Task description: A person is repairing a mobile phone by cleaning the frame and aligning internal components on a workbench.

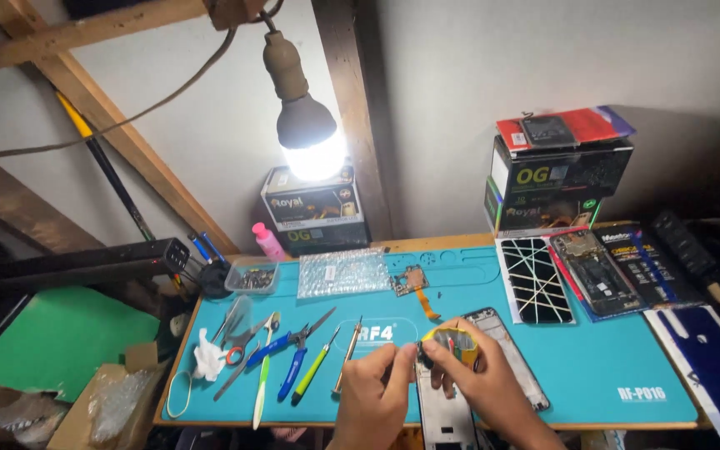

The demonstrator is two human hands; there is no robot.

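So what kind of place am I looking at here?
Most likely a small phone repair bench: a blue work mat, hand tools laid out on it, opened phones at the side, and both hands on a roll of tape.

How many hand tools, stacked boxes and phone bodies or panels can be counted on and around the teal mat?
Hand tools left of the hands (scissors, blue pliers, green screwdriver, others): about 7
Cardboard boxes against the wall: 4
Phone bodies or panels (cracked screen, opened phone, blue back cover, frame by the hands): 4
Total: about 15
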